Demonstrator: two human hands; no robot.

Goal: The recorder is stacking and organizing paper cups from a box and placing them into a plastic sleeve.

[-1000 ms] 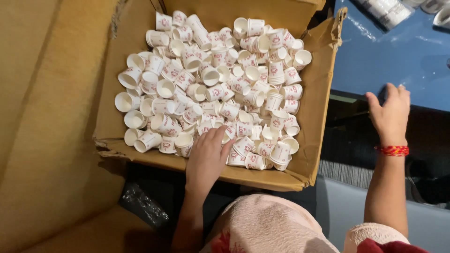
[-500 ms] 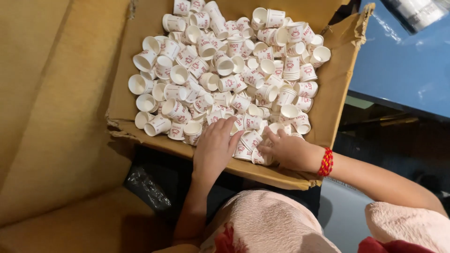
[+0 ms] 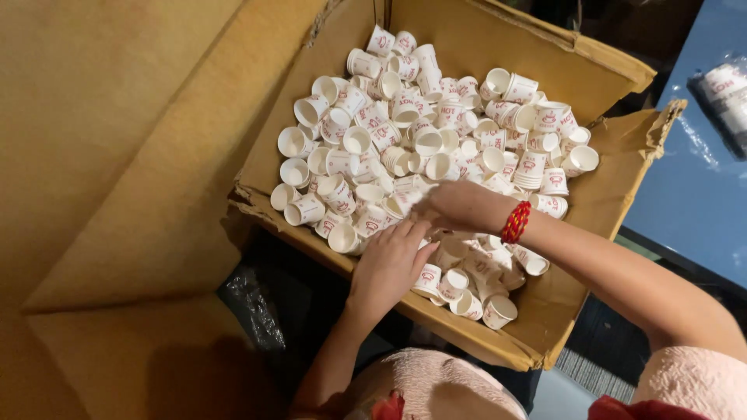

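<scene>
Both hands are now inside the cardboard box (image 3: 599,210), working among the small white paper cups (image 3: 436,148) that fill it in a loose heap. The left hand (image 3: 389,260) lies palm-down on the cups at the near edge, fingers bent over them; whether it actually clasps a cup cannot be told, since the fingertips are buried in the pile. The right hand (image 3: 459,206), marked by a red bracelet (image 3: 515,222) at the wrist, lies just beyond it, fingers curled down into the cups; its grip is likewise hidden. The two hands sit close together, almost touching, over the same patch of cups near the front wall of the box.

Compared with a second ago, the right hand has come off the blue table (image 3: 685,202) to the right and crossed into the box; half a second ago it was only arriving at the near edge, and it now sits further in, over the heap. The left hand has stayed in much the same patch throughout. The cups have not visibly shifted. The camera has drawn closer and swung, so the box sits more to the right.

Judgement: the work has passed from one hand sorting to two hands gathering cups together.

A bagged sleeve of cups (image 3: 724,89) lies on the table, untouched.
</scene>
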